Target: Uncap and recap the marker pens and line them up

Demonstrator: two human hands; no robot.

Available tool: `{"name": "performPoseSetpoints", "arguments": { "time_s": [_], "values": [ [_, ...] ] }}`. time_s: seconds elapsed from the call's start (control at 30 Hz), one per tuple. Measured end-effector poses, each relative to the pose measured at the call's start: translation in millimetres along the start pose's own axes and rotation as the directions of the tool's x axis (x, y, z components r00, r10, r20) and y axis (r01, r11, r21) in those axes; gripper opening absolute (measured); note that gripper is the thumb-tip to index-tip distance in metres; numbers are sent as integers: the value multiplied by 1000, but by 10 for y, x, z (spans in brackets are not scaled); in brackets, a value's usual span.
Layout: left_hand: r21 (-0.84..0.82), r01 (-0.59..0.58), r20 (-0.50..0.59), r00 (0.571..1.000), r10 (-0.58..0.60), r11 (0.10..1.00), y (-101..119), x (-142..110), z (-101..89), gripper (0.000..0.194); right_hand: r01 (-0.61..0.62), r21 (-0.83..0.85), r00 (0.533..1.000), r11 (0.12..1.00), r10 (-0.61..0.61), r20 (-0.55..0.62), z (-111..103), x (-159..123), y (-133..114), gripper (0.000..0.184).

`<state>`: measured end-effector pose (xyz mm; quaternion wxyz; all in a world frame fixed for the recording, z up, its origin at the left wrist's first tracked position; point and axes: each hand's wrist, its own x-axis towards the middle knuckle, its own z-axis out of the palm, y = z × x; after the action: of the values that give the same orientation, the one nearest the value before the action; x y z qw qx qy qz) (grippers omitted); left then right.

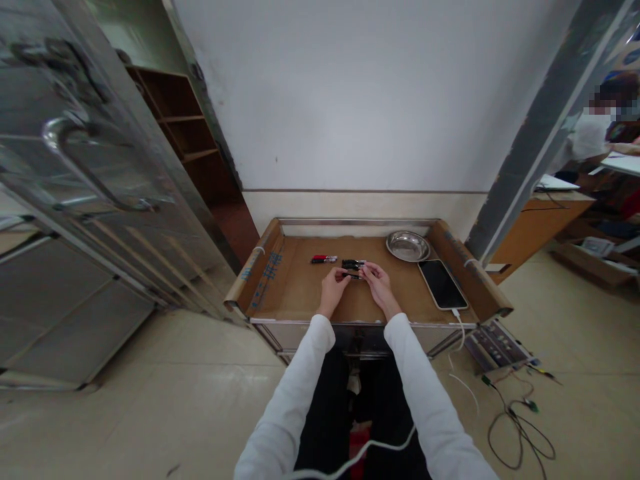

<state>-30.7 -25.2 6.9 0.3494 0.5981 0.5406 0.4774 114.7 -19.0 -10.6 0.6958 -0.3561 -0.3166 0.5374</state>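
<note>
Between my two hands a dark pen [354,275] lies almost level, low over the cardboard-covered tabletop [300,293]. My left hand [333,291] pinches its left end, with thumb and fingers closed. The right end is in the closed fingertips of my right hand [379,288], which partly hide it. Just beyond my fingers several black pens [350,264] lie side by side. Left of them, a red pen [323,257] and a black pen [320,261] lie close together.
A round metal dish [407,246] stands at the back right. In front of it lies a phone [443,285] with a white cable [461,327]. Raised cardboard sides edge the table. An electrical unit [500,347] and loose cables are on the floor at right. A person [590,137] is farther off.
</note>
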Motion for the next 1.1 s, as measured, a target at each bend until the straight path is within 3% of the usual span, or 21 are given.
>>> {"name": "performPoseSetpoints", "arguments": {
  "time_s": [0.13, 0.3, 0.43, 0.57, 0.63, 0.77, 1.1],
  "values": [
    [330, -126, 17, 992, 128, 935, 30, 9, 78, 13, 28, -39, 1000, 999, -28, -2, 21, -32, -22, 34],
    [492, -172, -14, 979, 205, 853, 19, 33, 96, 14, 92, -228, 994, 969, -75, 84, 43, -68, -4, 28],
    [555, -228, 15, 964, 264, 800, 42, -16, 100, 20, 149, -355, 986, 923, -113, 119, 36, -60, 29, 21],
    [562, -355, 181, 934, 308, 747, 74, -62, 105, 22, 156, -395, 981, 905, -95, 170, 39, -63, 50, 18],
    [561, -373, 214, 928, 306, 739, 78, -66, 107, 21, 163, -407, 978, 899, -92, 189, 49, -79, 56, 17],
    [582, -335, 216, 942, 256, 741, 66, -50, 106, 16, 218, -474, 966, 853, -120, 228, 67, -117, 71, 22],
    [574, -310, 179, 951, 253, 758, 42, -39, 93, 8, 443, -678, 891, 587, -209, 402, 76, -184, 20, 38]
  ]
}}
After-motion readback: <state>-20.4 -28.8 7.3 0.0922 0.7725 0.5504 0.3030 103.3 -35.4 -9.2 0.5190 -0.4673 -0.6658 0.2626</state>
